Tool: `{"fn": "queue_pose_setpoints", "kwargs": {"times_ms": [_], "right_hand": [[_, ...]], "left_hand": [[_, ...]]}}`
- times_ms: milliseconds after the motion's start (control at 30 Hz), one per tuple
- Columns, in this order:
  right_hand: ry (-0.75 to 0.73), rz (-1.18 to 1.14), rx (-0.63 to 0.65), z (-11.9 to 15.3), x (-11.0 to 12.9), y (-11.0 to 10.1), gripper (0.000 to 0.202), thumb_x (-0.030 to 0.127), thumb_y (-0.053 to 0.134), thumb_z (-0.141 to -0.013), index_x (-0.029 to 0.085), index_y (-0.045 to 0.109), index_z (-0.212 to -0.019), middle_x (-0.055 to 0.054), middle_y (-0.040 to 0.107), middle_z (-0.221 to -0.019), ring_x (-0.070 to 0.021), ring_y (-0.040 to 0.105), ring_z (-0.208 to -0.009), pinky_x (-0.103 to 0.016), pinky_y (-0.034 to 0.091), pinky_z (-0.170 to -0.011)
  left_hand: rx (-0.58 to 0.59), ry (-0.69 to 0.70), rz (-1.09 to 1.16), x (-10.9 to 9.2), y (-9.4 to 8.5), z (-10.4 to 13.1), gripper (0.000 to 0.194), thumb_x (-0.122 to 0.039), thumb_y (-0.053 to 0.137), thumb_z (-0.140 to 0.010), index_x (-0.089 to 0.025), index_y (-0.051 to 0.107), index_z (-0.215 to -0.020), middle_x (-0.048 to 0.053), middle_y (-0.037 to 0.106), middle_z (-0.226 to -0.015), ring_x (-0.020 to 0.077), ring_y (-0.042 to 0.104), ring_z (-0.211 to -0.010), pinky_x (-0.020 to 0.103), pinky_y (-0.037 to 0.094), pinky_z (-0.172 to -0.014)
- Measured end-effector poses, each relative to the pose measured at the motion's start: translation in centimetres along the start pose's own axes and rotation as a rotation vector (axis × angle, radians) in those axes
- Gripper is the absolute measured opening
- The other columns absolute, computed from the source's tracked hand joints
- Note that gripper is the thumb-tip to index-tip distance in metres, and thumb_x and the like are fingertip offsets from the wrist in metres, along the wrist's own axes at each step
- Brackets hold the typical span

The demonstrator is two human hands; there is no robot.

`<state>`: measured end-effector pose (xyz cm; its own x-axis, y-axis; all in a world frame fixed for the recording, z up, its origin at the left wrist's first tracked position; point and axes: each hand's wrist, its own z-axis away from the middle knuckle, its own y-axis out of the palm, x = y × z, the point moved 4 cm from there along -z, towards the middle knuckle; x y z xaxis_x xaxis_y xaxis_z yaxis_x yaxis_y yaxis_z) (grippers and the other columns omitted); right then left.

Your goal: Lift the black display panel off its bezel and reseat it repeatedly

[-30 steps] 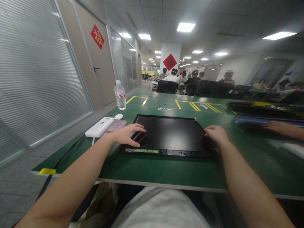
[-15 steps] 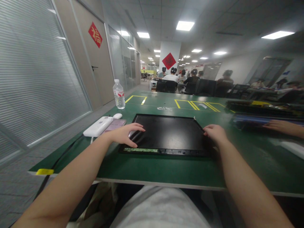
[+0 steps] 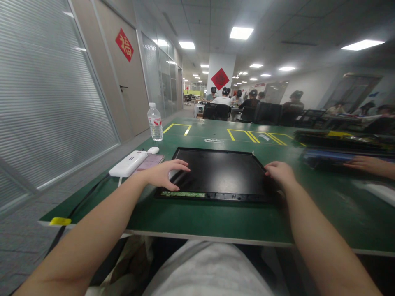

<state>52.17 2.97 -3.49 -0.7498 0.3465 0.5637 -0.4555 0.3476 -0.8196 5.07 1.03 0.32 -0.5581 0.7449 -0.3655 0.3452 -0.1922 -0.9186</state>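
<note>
A black flat screen panel (image 3: 220, 170) lies face up on the green table in front of me. Along its near edge runs a strip with a green circuit board (image 3: 184, 194). At the panel's left side, my left hand (image 3: 165, 172) is open, thumb and fingers spread over the frame's edge and corner. My right hand (image 3: 280, 173) is closed at the right side, with thumb and fingertips pinching the panel's black rim. A small pale tab (image 3: 253, 153) sticks up at the far right corner.
Left on the green table (image 3: 210, 222) are a white power bank (image 3: 128, 163), a phone (image 3: 151, 161), a white earbud case (image 3: 153, 150) and a water bottle (image 3: 155, 123). At right, a co-worker's hand (image 3: 365, 163) touches a dark bluish panel (image 3: 324, 158). Yellow tape marks the far side.
</note>
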Motion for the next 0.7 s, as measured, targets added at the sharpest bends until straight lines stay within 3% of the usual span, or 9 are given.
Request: {"fn": "queue_pose_setpoints", "kwargs": {"times_ms": [333,467,567,700], "right_hand": [[0.006,0.011,0.010,0.3,0.3,-0.3,0.023,0.029,0.060,-0.076,0.021,0.076,-0.090,-0.005,0.075,-0.076,-0.0194,0.067,-0.069,-0.028,0.048,-0.063],[-0.005,0.009,0.009,0.2,0.3,-0.2,0.022,0.029,0.060,-0.075,0.021,0.076,-0.089,-0.005,0.075,-0.075,-0.0199,0.067,-0.070,-0.029,0.048,-0.064],[-0.014,0.012,0.009,0.1,0.2,-0.2,0.022,0.029,0.060,-0.075,0.022,0.076,-0.088,-0.005,0.075,-0.075,-0.0203,0.067,-0.072,-0.029,0.049,-0.065],[-0.028,0.010,0.001,0.1,0.3,-0.3,0.022,0.030,0.060,-0.075,0.021,0.076,-0.087,-0.005,0.075,-0.074,-0.0212,0.068,-0.074,-0.029,0.049,-0.066]], "left_hand": [[0.006,0.011,0.018,-0.1,0.0,0.0,0.064,-0.028,0.080,-0.067,-0.025,0.063,-0.129,0.010,0.051,-0.148,0.0292,0.051,-0.132,0.040,0.038,-0.112],[0.008,0.001,0.025,0.5,0.1,0.0,0.065,-0.037,0.080,-0.068,-0.025,0.063,-0.130,0.010,0.051,-0.148,0.0299,0.051,-0.132,0.040,0.038,-0.112],[-0.039,-0.083,-0.005,1.6,0.1,-0.2,0.053,-0.046,0.071,-0.078,-0.023,0.066,-0.126,0.011,0.056,-0.143,0.0283,0.055,-0.128,0.039,0.041,-0.109],[-0.214,-0.293,-0.154,3.7,-0.3,-0.3,0.038,-0.035,0.052,-0.086,-0.023,0.070,-0.117,0.008,0.069,-0.125,0.0264,0.063,-0.116,0.040,0.046,-0.106]]}}
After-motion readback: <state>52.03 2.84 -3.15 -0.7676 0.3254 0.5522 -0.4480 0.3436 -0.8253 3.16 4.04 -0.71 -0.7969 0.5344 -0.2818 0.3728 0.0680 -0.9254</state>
